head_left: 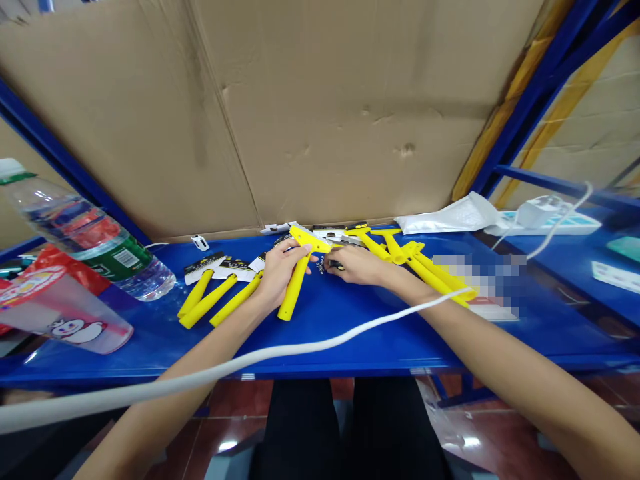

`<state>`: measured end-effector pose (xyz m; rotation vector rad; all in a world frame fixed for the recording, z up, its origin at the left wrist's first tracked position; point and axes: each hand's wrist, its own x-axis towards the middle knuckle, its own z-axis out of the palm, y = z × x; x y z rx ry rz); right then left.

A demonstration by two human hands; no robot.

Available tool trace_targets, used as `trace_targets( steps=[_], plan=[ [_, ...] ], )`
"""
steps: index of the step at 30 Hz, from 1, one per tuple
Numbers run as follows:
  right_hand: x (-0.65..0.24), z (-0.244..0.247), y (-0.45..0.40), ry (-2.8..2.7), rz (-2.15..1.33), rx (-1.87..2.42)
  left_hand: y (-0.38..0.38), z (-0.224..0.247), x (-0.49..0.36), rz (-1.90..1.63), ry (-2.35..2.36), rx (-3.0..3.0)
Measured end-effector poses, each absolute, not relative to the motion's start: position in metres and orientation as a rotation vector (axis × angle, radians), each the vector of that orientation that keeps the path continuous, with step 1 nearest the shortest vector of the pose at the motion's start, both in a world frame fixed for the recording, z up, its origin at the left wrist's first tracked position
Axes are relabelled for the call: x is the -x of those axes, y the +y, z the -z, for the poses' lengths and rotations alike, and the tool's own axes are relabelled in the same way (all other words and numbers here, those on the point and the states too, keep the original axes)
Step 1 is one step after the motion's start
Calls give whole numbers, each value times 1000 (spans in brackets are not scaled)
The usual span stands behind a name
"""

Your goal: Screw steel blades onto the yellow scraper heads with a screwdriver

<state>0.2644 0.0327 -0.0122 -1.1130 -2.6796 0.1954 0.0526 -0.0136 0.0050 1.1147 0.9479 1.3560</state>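
Observation:
My left hand is closed around a yellow T-shaped scraper handle, whose wide head points up and its grip down towards me. My right hand is beside the head, fingers pinched on a small black and yellow piece that they mostly cover. Left of my left hand lie several yellow handles with black and white cards at their heads. To the right of my right hand are more yellow handles without cards, partly behind my forearm.
A white cable crosses in front of both forearms. A water bottle and a plastic cup stand at the left of the blue table. A white padded pouch and a power strip lie at the right. Cardboard closes the back.

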Motion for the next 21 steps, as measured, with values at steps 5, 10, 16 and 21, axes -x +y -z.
trace_targets(
  steps=[5,10,16,21],
  plan=[
    [-266,12,34,-2734,-210,1122,-12,-3,-52,-1353,958,-1113],
    [-265,12,32,-2797,-133,1139,-11,-3,-53,-1340,966,-1089],
    [-260,16,27,-2811,13,1150,-7,0,-51,-1342,976,-1075],
    [-259,21,27,-2815,67,1134,-5,3,-49,-1351,968,-1052]
  ],
)
